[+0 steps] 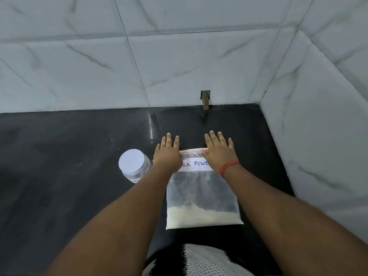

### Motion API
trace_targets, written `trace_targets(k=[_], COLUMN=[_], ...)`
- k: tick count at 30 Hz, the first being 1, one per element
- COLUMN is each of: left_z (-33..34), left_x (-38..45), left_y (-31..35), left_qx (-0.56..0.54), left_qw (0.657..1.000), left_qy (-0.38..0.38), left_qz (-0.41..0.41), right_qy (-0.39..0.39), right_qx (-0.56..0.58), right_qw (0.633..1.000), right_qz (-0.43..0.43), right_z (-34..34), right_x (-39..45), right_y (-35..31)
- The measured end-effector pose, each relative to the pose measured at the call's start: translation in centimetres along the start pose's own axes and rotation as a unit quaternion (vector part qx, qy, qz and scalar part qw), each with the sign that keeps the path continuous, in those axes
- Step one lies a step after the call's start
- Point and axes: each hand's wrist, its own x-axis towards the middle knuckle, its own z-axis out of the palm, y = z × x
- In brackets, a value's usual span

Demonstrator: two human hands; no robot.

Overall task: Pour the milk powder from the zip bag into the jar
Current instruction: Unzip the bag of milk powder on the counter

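Fingers point(169, 141) of the left hand point(166, 156) lie straight and released, palm down over the top left corner of the zip bag point(201, 198); fingers of the right hand point(218, 154) are likewise extended flat, grasping nothing, pressing the bag's sealed top edge near its right corner. Zip bag lies flat on the black surface point(59, 196), extending from beneath both hands toward the person, with milk powder point(203, 217) gathered at its near end. Handwritten label point(196, 164) sits between the two hands. Jar point(134, 165), white lid on, stands upright just left of the left hand. Red thread point(229, 168) encircles the right wrist.
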Motion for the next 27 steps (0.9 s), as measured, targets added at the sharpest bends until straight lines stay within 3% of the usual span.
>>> trace_targets(k=[5, 12, 21, 27], left_z=[-0.1, -0.6, -3.5, -6.1], left_x=[0.8, 1.0, 0.5, -1.8], left_y=[-0.4, -1.0, -1.8, -1.9], left_qx=[-0.030, -0.010, -0.063, -0.089], left_qw=[0.998, 0.999, 0.997, 0.995], left_qy=[-0.039, 0.038, 0.023, 0.055], left_qz=[-0.032, -0.018, -0.032, -0.003], right_qy=[-0.013, 0.043, -0.009, -0.012], right_qx=[-0.019, -0.063, -0.030, 0.073], right_qw=[0.999, 0.995, 0.999, 0.997], right_qz=[-0.046, -0.063, -0.036, -0.005], right_z=[0.7, 0.0, -4.1, -8.5], right_x=[0.8, 1.0, 0.5, -1.3], right_y=[-0.4, -1.0, -1.7, -1.8])
